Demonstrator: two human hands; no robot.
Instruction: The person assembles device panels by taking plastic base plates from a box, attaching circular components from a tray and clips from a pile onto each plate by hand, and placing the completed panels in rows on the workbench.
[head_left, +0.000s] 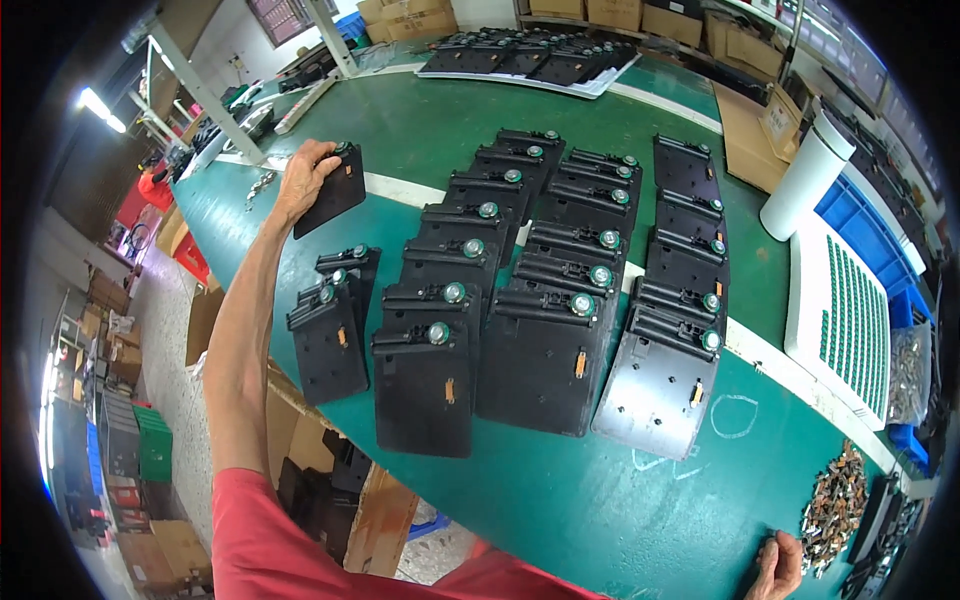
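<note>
My left hand [308, 178] reaches out to the far left, its fingers closed on the top edge of a flat black plastic panel [335, 198]. That panel has a round silver-green piece at its top and a small copper-coloured clip. At the near right edge my right hand [780, 566] rests with curled fingers, beside a pile of small metal clips [835, 510]; whatever is in it is hidden. Between my hands, similar black panels [422, 400] lie overlapped in several rows. A shorter stack of them [335, 350] sits at the left.
The green table [560, 510] has chalk marks. On the right stand a white tray of small green pieces [840, 320], a white cylinder [808, 175], blue bins [870, 225] and a bag of parts [908, 375]. More panels [530, 58] lie on a board at the far side.
</note>
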